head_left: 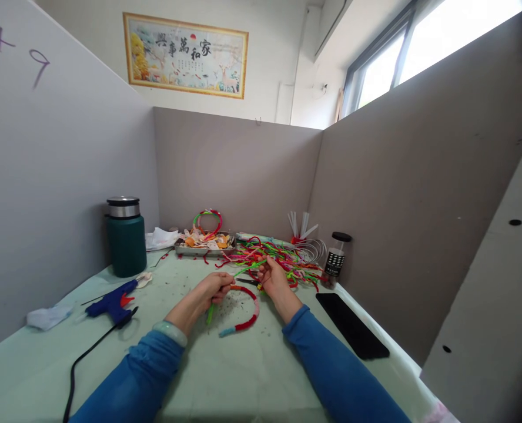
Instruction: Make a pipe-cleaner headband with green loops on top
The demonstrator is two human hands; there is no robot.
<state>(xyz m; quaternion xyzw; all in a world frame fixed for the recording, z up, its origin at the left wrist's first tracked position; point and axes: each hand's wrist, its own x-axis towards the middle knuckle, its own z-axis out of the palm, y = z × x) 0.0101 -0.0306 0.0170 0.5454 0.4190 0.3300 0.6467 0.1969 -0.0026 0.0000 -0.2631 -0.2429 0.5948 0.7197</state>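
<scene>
My left hand [216,288] is closed in a pinch on a bright green pipe cleaner [248,268], and a green end hangs below the fingers. The pipe cleaner stretches up to my right hand [273,277], whose fingers pinch its other end. A curved headband [256,306], wrapped in orange, red, pink and light blue, has one end at my left fingers; whether they grip it too I cannot tell. Dark scissors [246,282] lie behind the headband, near my right hand. Beyond them spreads a heap of coloured pipe cleaners [287,258].
Left stand a green bottle [126,244] and a blue glue gun [111,302] with a cord. Behind are a metal tray [186,251] of small pieces, a wrapped hoop [220,220] and white sticks [304,223]. A jar [334,261] and black phone-like slab [351,326] sit right.
</scene>
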